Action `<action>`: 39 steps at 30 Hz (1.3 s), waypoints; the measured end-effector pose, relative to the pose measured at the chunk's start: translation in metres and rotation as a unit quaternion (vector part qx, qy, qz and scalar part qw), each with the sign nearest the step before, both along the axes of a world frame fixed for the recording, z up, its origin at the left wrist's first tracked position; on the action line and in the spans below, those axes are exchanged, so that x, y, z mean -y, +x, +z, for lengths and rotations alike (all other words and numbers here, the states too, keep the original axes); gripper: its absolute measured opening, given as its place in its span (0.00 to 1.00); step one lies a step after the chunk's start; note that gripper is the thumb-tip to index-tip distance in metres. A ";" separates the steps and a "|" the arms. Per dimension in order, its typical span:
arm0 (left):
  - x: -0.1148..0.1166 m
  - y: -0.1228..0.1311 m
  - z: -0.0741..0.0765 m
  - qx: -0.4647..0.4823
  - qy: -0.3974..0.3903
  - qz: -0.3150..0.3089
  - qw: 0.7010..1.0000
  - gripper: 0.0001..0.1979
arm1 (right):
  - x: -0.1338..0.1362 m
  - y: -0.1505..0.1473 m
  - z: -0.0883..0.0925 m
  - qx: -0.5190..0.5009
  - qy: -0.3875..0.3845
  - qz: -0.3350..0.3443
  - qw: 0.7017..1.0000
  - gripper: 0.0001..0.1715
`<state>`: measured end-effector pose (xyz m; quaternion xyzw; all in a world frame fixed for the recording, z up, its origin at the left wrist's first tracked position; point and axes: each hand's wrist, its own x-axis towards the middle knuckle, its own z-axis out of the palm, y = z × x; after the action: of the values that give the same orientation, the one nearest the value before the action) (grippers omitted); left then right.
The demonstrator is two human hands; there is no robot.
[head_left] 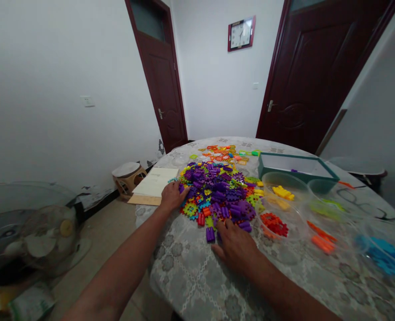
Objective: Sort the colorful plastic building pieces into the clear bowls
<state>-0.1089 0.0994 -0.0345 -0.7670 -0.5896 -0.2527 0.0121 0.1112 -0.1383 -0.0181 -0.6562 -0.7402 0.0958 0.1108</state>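
Note:
A heap of small plastic building pieces (217, 191), mostly purple with orange, yellow and green among them, lies on a round table with a pale patterned cloth (197, 276). My left hand (172, 196) rests at the heap's left edge, fingers curled against the purple pieces. My right hand (234, 247) lies flat on the cloth at the heap's near edge, fingers stretched toward a loose purple piece (210, 234). Clear bowls to the right hold sorted pieces: yellow (283, 192), red (275, 224), orange (320, 238) and blue (386, 258).
A teal tray (297, 168) stands at the back right. A cardboard sheet with paper (153, 183) hangs over the table's left edge. A fan (37, 232) and a small stool (128, 176) stand on the floor at left. Two dark doors are behind.

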 end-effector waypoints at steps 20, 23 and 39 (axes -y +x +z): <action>0.092 0.042 -0.016 0.098 -0.044 0.039 0.993 0.27 | -0.007 -0.010 -0.009 0.042 0.032 -0.057 0.997 0.24; 0.099 0.050 -0.017 0.094 -0.038 0.048 0.994 0.28 | -0.009 -0.010 -0.009 0.046 0.028 -0.058 0.997 0.24; 0.098 0.059 -0.024 0.208 0.002 -0.043 0.977 0.27 | 0.003 -0.043 -0.024 -0.006 0.073 -0.030 0.997 0.27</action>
<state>-0.0497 0.0012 -0.0585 -0.7224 -0.5454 -0.4077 -0.1203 0.0686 -0.1418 -0.0419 -0.6674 -0.7248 0.0425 0.1657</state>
